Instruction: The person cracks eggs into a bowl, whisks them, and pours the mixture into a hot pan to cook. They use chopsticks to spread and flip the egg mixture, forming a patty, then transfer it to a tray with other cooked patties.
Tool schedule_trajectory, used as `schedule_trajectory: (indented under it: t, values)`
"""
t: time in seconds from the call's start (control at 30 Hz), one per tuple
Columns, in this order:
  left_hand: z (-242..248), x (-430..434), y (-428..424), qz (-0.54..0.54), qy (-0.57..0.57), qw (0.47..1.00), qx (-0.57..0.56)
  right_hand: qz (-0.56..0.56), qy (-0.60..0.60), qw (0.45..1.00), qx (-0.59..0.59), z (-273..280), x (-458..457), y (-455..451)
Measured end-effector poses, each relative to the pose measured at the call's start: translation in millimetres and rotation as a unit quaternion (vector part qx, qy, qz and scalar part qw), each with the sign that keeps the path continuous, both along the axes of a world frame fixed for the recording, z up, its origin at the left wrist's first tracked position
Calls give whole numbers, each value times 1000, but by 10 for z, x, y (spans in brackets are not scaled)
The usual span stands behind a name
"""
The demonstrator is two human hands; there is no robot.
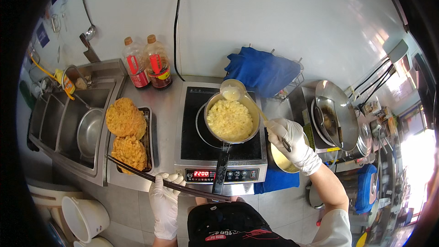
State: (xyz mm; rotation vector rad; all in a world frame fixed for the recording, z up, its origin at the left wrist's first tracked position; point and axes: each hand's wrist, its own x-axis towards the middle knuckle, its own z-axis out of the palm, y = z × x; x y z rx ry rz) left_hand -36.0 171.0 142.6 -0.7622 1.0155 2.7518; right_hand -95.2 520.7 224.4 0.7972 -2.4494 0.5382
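Note:
My gloved right hand [289,139] grips the handle of a metal ladle [233,88]. The ladle's bowl, with pale liquid in it, is over the far rim of a saucepan [256,128]. Inside the pan, a bubbly yellow mass [230,120] covers the surface; what lies beneath is hidden. In my gloved left hand [164,195] is a pair of long dark chopsticks [137,172], pointing left toward two golden fried patties [126,118] on a rack tray [153,144]. Partly hidden under my right hand is a container [279,163] of pale yellow batter.
The saucepan stands on an induction cooker [192,137] with a lit display, its black handle [222,168] toward me. Two large plastic bottles [158,65] stand behind the tray. A sink [84,99] is at left, a blue cloth [262,68] behind the cooker, a wok [348,120] at right.

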Motion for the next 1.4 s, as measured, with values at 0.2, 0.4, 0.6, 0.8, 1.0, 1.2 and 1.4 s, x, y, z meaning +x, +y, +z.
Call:
schedule_trajectory:
  t: [0.2, 0.4, 0.6, 0.8, 1.0, 1.2, 1.4]
  values:
    - [-11, -1, 13, 1, -1, 1000, 3, 19, -3, 1000, -21, 118, 159, -152]
    - [36, -4, 50, 1, 0, 1000, -4, 62, -54, 996, 42, -90, 235, -133]
    - [18, 8, 45, -6, 2, 1000, -13, 70, 6, 995, 72, -54, 168, -144]
    - [14, 29, 19, -8, -1, 1000, -13, 49, 27, 996, 72, -80, 132, -168]
    - [13, 27, 1, -13, 2, 1000, -21, 40, -1, 997, 70, -163, 161, -151]
    - [30, 15, 8, -17, -2, 1000, -16, 37, 26, 997, 68, -61, 194, -185]
    - [14, -3, 2, -23, 3, 1000, -9, 19, 32, 997, 71, -75, 257, -148]
